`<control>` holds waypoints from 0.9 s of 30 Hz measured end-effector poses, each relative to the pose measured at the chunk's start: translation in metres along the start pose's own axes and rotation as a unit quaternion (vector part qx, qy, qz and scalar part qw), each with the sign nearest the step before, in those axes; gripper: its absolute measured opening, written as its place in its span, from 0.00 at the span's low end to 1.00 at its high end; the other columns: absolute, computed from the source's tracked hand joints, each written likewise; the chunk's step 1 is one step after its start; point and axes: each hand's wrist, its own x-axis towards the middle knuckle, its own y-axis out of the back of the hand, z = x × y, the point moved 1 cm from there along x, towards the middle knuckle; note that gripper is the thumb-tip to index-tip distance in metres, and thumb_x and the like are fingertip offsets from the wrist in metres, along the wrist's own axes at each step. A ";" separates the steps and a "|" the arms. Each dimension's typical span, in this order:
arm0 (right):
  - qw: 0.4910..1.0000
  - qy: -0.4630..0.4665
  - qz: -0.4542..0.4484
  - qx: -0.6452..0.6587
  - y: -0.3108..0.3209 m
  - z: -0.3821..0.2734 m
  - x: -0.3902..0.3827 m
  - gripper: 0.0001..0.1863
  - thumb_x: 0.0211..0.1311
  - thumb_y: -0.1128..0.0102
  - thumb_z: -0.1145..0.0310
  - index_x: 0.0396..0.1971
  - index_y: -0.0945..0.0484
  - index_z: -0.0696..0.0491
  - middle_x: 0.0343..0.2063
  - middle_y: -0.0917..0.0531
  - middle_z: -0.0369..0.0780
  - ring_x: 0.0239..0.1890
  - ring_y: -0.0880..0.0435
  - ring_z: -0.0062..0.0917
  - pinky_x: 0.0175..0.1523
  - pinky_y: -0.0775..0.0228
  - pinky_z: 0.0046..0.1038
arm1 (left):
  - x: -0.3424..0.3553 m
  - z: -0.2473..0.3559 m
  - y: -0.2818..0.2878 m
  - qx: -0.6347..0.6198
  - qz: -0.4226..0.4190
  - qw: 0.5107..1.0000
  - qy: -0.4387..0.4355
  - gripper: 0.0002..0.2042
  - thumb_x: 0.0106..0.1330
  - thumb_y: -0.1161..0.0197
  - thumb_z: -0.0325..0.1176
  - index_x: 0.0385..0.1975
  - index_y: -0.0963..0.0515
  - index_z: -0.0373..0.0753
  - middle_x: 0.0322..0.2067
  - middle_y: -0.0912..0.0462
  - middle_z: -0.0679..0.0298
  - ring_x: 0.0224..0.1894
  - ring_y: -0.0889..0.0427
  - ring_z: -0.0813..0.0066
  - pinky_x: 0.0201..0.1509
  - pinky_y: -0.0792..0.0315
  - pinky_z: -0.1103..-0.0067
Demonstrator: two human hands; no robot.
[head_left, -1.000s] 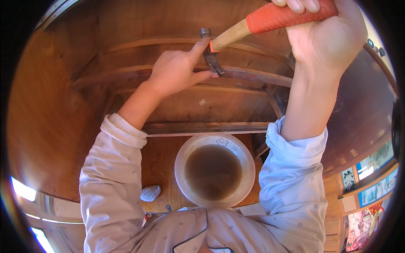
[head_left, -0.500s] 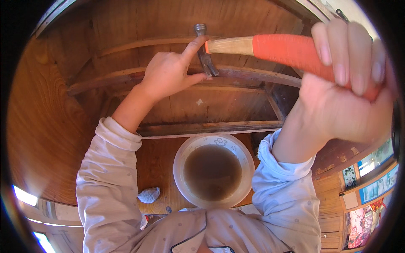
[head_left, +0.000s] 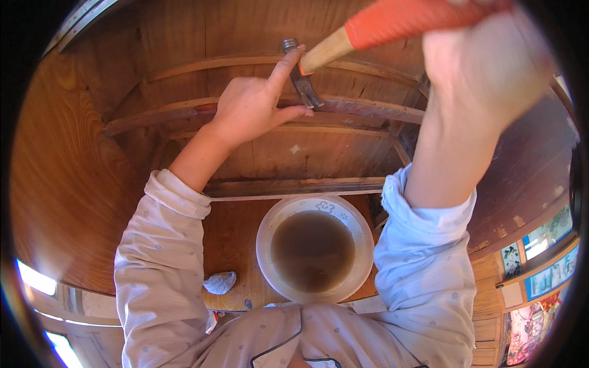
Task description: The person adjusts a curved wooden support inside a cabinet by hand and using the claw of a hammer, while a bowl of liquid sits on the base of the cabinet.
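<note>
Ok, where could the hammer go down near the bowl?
Bare wood lies left of the bowl, between it and the left sleeve, above the grey stone. The big curved wooden panel farther left is bare too. It is crowded by the slats, where the left hand and hammer work.

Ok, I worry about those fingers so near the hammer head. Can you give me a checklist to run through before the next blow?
1. Right hand has a firm grip on the hammer: ok, it is closed around the orange handle.
2. Left hand clear of the strike zone: not ok, its forefinger lies right against the metal hammer head.
3. Nail or other target visible under the head: cannot tell, the fingers and the head hide it.
4. Wooden slat under the left hand looks sound: ok, no break shows.
5. Bowl of brown liquid out of the swing path: ok, it sits lower, close to the person's chest.
</note>
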 end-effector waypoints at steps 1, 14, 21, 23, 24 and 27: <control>0.999 0.036 0.002 -0.038 -0.006 0.005 0.004 0.12 0.59 0.49 0.63 0.18 0.31 0.51 0.10 0.33 0.31 0.14 0.34 0.18 0.28 0.39 0.22 | 0.002 0.003 -0.001 -0.003 0.000 1.000 -0.004 0.42 0.49 0.35 0.55 0.63 0.47 0.46 0.12 0.25 0.62 0.17 0.23 0.61 0.20 0.33 0.71; 0.993 -0.059 -0.071 -0.077 -0.019 0.023 -0.031 0.10 0.59 0.41 0.68 0.21 0.30 0.53 0.11 0.30 0.31 0.13 0.32 0.14 0.20 0.38 0.17 | -0.006 -0.013 -0.005 0.007 0.019 1.000 -0.013 0.43 0.48 0.35 0.56 0.62 0.45 0.41 0.11 0.27 0.58 0.17 0.25 0.57 0.21 0.33 0.69; 0.947 -0.207 -0.226 -0.099 -0.020 0.031 -0.014 0.09 0.56 0.38 0.69 0.20 0.27 0.54 0.13 0.27 0.31 0.15 0.29 0.12 0.21 0.37 0.16 | -0.006 -0.005 0.004 -0.007 -0.013 1.000 0.008 0.44 0.50 0.35 0.56 0.61 0.47 0.37 0.12 0.27 0.56 0.18 0.25 0.55 0.22 0.34 0.67; 0.943 -0.223 -0.225 -0.103 -0.029 0.038 -0.005 0.09 0.55 0.37 0.70 0.20 0.27 0.54 0.14 0.26 0.30 0.16 0.28 0.12 0.22 0.37 0.15 | -0.008 -0.005 0.007 0.004 -0.024 1.000 0.016 0.44 0.50 0.36 0.56 0.61 0.47 0.36 0.13 0.27 0.56 0.18 0.25 0.56 0.23 0.33 0.67; 0.945 -0.225 -0.210 -0.107 -0.036 0.040 -0.003 0.09 0.55 0.37 0.70 0.20 0.26 0.54 0.14 0.26 0.30 0.17 0.28 0.12 0.22 0.37 0.15 | -0.009 -0.006 0.006 0.000 -0.009 1.000 0.014 0.44 0.48 0.34 0.56 0.60 0.45 0.36 0.12 0.27 0.56 0.17 0.25 0.56 0.21 0.33 0.68; 0.956 -0.204 -0.152 -0.146 -0.053 0.046 -0.008 0.09 0.55 0.37 0.70 0.20 0.26 0.54 0.13 0.27 0.29 0.16 0.30 0.11 0.21 0.39 0.15 | -0.011 -0.011 0.002 -0.008 0.016 1.000 0.009 0.44 0.46 0.32 0.55 0.59 0.44 0.36 0.11 0.28 0.57 0.16 0.25 0.56 0.19 0.33 0.69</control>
